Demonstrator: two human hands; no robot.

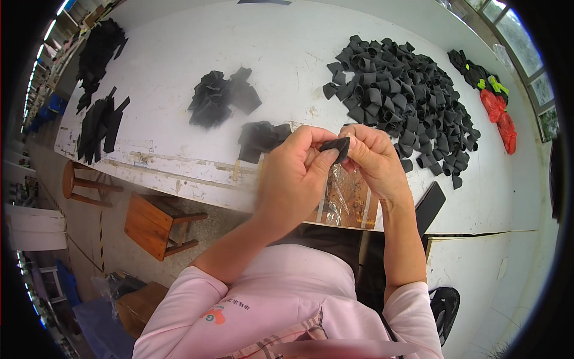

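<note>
Both hands meet above the near edge of the white table [287, 66]. My left hand [296, 176] pinches a small folded piece of black fabric [341, 147] between thumb and fingers. From the other side, my right hand [378, 160] grips the same piece at its edge. Beneath the hands lies a brown board [357, 206] covered with clear plastic or tape. Close to my left hand is a small stack of thin black fabric pieces [258, 136]. A large heap of black fabric loops [400, 84] spreads beyond my right hand.
More black fabric pieces [209, 99] lie mid-table, with black strips [98, 128] and a dark pile [100, 54] at the left end. Red plastic bags [495, 110] sit far right. A dark flat bar [430, 206] lies right of my forearm. Wooden stools [154, 224] stand below left.
</note>
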